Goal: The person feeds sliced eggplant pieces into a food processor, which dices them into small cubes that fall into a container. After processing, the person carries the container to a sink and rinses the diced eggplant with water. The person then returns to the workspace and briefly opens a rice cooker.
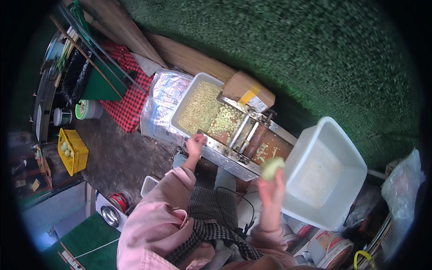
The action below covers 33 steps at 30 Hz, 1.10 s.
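A blurred pale green vegetable piece (272,168) is held up in my right hand (271,189), over the near side of a conveyor-belt vegetable cutter (243,164). Beside it, my left hand (195,145) has its fingers curled at the left end of the cutter's near metal rail. Whether that hand grips anything is unclear. Chopped pale pieces (226,118) lie on the brown belt left of the rollers, and a few lie on the belt to their right. The cutter's left end reaches over a white tub (199,106) of finely chopped pale vegetable.
A large whitish tub (317,175) stands at the cutter's right end. Behind the cutter sits a taped cardboard box (249,89). A yellow crate (79,155) with round pale vegetables is on the floor at left. A black cable (248,204) hangs by my lap.
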### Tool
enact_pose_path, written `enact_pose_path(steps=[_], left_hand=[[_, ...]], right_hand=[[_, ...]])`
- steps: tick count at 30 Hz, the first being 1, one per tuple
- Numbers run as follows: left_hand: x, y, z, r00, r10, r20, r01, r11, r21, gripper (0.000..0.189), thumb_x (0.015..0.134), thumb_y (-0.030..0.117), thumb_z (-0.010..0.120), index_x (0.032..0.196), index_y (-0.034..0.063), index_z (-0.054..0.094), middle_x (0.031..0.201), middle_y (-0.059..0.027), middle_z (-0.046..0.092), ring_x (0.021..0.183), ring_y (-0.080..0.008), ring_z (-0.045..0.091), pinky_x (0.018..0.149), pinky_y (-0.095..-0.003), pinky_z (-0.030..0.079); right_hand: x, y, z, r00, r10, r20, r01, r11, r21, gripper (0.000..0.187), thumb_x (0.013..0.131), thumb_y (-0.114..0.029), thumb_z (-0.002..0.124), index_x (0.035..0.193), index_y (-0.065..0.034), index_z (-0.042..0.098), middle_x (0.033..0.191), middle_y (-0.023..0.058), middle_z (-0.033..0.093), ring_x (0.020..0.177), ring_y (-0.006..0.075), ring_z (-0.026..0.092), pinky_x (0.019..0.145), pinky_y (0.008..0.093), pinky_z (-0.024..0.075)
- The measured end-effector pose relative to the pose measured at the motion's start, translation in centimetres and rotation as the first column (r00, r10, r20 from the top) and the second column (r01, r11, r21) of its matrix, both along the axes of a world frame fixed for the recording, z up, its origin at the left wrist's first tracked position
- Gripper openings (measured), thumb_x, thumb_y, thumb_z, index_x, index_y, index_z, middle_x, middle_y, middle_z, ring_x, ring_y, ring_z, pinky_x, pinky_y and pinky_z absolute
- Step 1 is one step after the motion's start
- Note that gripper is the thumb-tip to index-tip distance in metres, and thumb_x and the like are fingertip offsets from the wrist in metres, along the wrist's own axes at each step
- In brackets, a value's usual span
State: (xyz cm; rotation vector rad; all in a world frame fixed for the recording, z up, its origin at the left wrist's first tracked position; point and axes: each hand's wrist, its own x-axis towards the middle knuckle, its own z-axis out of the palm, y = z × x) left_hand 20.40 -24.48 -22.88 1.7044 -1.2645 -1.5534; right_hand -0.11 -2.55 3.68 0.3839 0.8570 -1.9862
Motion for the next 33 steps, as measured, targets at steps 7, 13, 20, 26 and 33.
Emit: enact_pose_path(steps=[7, 13, 20, 26, 33], left_hand=[[-0.9, -3.1, 2.4, 0.952, -0.304, 0.023, 0.305, 0.949, -0.084, 0.011, 0.083, 0.006, 0.072, 0.092, 0.0007, 0.069, 0.078, -0.0082, 0.071, 0.067, -0.0125, 0.067, 0.062, -0.0264, 0.055], [-2.5, -2.1, 8.8, 0.863, -0.486, -0.136, 0.453, 0.865, -0.214, 0.011, 0.085, 0.007, 0.07, 0.095, 0.0028, 0.071, 0.084, -0.0101, 0.073, 0.073, -0.0169, 0.07, 0.067, -0.029, 0.054], [-14.0, 7.2, 11.5, 0.543, -0.839, 0.023, 0.786, 0.499, -0.366, 0.016, 0.089, 0.018, 0.057, 0.091, 0.0078, 0.069, 0.079, -0.0144, 0.068, 0.073, -0.0365, 0.067, 0.063, -0.0454, 0.052], [-18.4, 11.3, 8.5, 0.493, -0.829, 0.262, 0.791, 0.302, -0.532, 0.015, 0.084, 0.026, 0.065, 0.087, 0.0141, 0.073, 0.115, -0.0062, 0.064, 0.1, -0.0267, 0.063, 0.079, -0.0398, 0.053], [-18.8, 10.4, 8.1, 0.486, -0.873, -0.046, 0.831, 0.477, -0.285, 0.009, 0.078, 0.014, 0.072, 0.086, 0.015, 0.074, 0.1, -0.0029, 0.063, 0.102, -0.0256, 0.061, 0.079, -0.0384, 0.051]], right_hand=[[-2.4, -0.4, -18.5, 0.773, -0.594, 0.222, 0.521, 0.795, 0.311, 0.032, 0.093, -0.021, 0.063, 0.111, 0.0042, 0.059, 0.112, 0.0205, 0.063, 0.105, 0.0323, 0.063, 0.089, 0.0375, 0.0581], [3.6, 2.4, -22.1, 0.894, -0.447, -0.021, 0.408, 0.794, 0.45, 0.037, 0.094, -0.015, 0.056, 0.117, 0.0134, 0.052, 0.117, 0.0268, 0.06, 0.105, 0.0334, 0.064, 0.089, 0.035, 0.0582], [10.2, 3.1, -18.1, 0.946, -0.292, 0.142, 0.18, 0.836, 0.519, 0.024, 0.095, -0.016, 0.056, 0.113, -0.0009, 0.062, 0.103, 0.0085, 0.07, 0.093, 0.0185, 0.068, 0.078, 0.0295, 0.0577], [7.6, 4.9, -16.2, 0.982, -0.144, 0.122, 0.042, 0.796, 0.603, 0.024, 0.095, -0.016, 0.057, 0.117, -0.0057, 0.06, 0.106, 0.0045, 0.067, 0.085, 0.0147, 0.065, 0.074, 0.0265, 0.0546], [5.3, 2.2, -12.5, 0.99, -0.002, -0.144, 0.098, 0.737, 0.668, 0.023, 0.094, -0.013, 0.057, 0.116, -0.0062, 0.059, 0.099, 0.0058, 0.067, 0.079, 0.0141, 0.064, 0.07, 0.0267, 0.0542]])
